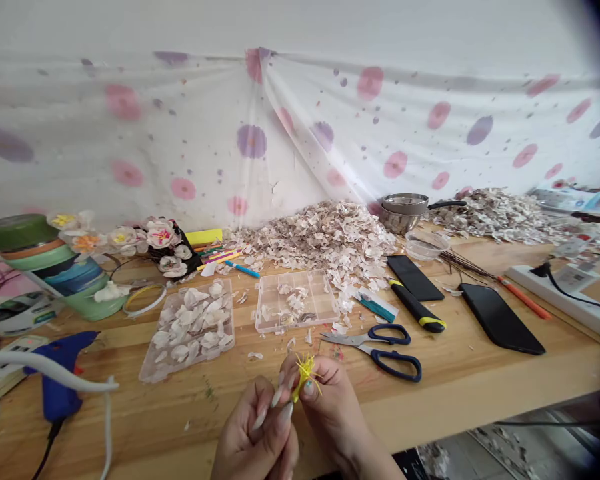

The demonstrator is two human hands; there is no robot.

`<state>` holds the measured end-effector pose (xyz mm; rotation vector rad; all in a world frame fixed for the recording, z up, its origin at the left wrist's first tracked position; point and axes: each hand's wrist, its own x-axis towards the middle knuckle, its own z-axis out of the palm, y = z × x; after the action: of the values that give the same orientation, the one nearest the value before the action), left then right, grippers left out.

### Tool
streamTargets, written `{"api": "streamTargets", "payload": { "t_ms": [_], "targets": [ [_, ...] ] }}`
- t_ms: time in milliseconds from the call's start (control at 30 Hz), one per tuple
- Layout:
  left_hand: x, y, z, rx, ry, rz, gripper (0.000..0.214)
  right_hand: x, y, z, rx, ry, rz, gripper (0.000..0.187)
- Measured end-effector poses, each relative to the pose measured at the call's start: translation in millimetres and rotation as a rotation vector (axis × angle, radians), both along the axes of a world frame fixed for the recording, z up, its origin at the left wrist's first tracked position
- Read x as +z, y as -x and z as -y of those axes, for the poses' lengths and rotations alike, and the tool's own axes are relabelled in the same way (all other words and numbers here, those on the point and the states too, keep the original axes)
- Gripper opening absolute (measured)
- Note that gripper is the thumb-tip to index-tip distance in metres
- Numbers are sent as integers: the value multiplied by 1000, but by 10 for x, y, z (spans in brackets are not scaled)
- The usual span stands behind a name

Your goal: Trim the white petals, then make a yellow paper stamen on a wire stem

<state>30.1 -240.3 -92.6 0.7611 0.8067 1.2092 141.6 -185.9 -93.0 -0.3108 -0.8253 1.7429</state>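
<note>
A small yellow flower centre (306, 368), a tuft of thin stamen-like strands on a short stem, is held above the table's front edge. My right hand (337, 403) pinches it between thumb and fingers, strands pointing up. My left hand (261, 427) is closed too, its thumb and fingertips at the lower end of the tuft; the palm side is hidden. Just behind my hands lie blue-handled scissors (391, 361), blades to the left. A clear divided box (335, 310) with a few pale petals stands behind them, and a tray (153, 367) of larger whitish petals sits left.
A heap of dry petals (330, 233) lies against the wall. At left are a blue glue gun (63, 373), a white stand (45, 363) and finished flowers (163, 237). A utility knife (416, 308), phones (500, 317) and a power strip (555, 293) are at right.
</note>
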Motion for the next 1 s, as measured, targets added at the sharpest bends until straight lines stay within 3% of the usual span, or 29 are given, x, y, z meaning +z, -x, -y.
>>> {"api": "streamTargets", "payload": {
  "t_ms": [167, 400, 500, 700, 867, 1000],
  "targets": [
    [-102, 62, -100, -249, -121, 217, 24, 80, -10, 28, 88, -70, -69, 21],
    [-69, 75, -152, -418, -126, 397, 13, 73, 18, 16, 104, -33, -83, 30],
    [-77, 45, -139, -370, -70, 373, 15, 47, 31, 12, 74, 15, -73, 31],
    [-112, -65, -102, -169, -40, 272, 39, 43, -18, 18, -44, 59, 37, 25],
    [-101, -47, -106, -163, -79, 283, 35, 40, -21, 18, -89, 25, 92, 23],
    [-49, -1, -85, -164, -11, 234, 44, 13, -10, 9, -72, 33, 50, 19]
  ]
}}
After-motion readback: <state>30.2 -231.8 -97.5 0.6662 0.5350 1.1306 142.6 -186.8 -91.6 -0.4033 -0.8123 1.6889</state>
